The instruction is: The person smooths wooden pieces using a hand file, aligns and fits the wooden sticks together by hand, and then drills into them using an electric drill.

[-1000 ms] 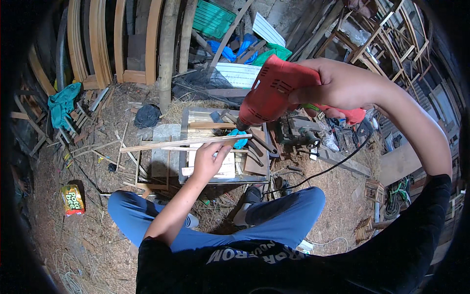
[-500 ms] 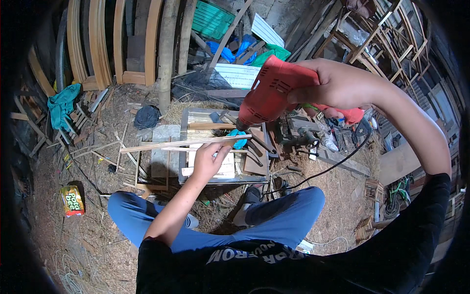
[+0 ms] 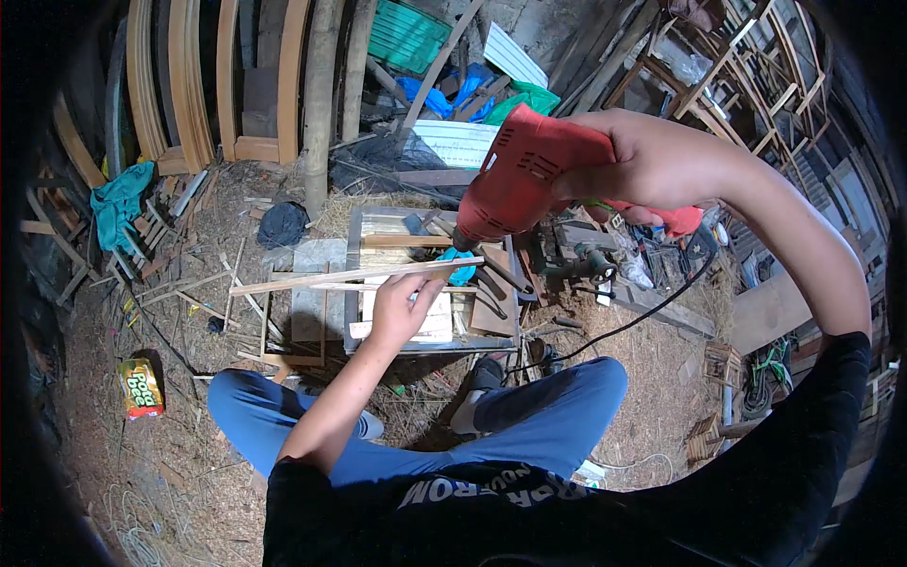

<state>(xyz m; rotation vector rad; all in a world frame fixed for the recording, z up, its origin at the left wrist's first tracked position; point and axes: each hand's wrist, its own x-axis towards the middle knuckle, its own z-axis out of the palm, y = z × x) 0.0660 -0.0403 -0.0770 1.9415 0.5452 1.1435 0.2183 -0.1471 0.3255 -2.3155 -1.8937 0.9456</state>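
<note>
In my right hand (image 3: 652, 161) is a red power drill (image 3: 529, 175), its nose angled down and to the left. The drill's tip is at the right end of a thin wooden strip (image 3: 350, 277); whether the bit touches the wood I cannot tell. My left hand (image 3: 406, 300) grips that strip near the same end, fingers closed round it, and the strip reaches out to the left. Under both hands stands a low worktable (image 3: 435, 347) bearing wood pieces, a pair of dark-handled pliers or pincers (image 3: 505, 274) and a bright blue item (image 3: 461, 269).
The drill's black cord (image 3: 652, 312) runs down past my right knee. A bench vise (image 3: 590, 265) stands right of the table. Loose sticks (image 3: 236, 283) and a yellow snack bag (image 3: 142, 387) lie on the left floor. Wooden frames (image 3: 189, 85) lean at the back left.
Almost nothing differs. The drill has shifted very slightly left, and the strip stays in my left hand.
</note>
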